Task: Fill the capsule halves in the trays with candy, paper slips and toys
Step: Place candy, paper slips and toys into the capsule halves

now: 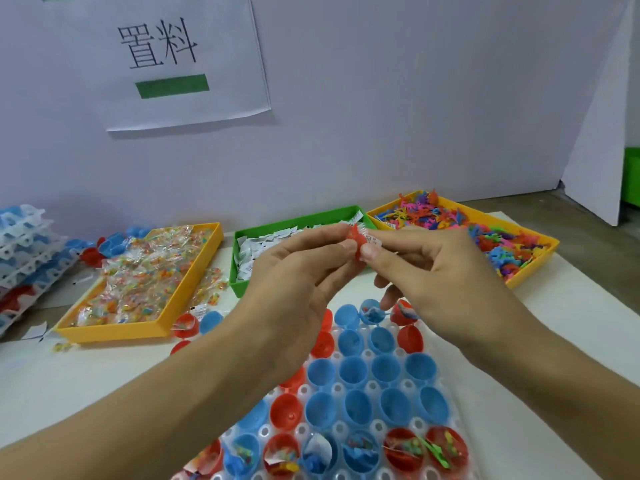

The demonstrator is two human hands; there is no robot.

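We see a grey partition wall (415,116) behind the bench (86,375), with a white paper sign (180,57) printed in black characters above a green bar.

On the pale bench lies a clear perforated plastic tray (372,386) holding rows of blue and red capsule halves (353,370). The nearest row already carries toys, slips and candy; the middle rows look bare inside, and one blue half at the far edge holds something.

Behind the tray stand three bins: a yellow rectangular bin of clear-wrapped candy (138,275) at left, a green bin of white paper slips (263,247) in the middle, and a yellow bin of many-coloured small plastic toys (485,233) at right. A stack of further clear trays with capsule halves (24,258) sits at the far left edge, and a few loose capsule halves lie beside the candy bin.

Our left hand (294,271) and right hand (426,271) are raised together above the tray, in front of the green bin. Both hands pinch a small red plastic toy (356,237) between thumb and forefinger tips; a white slip with print (372,239) shows against the right hand's fingers, touching the toy.
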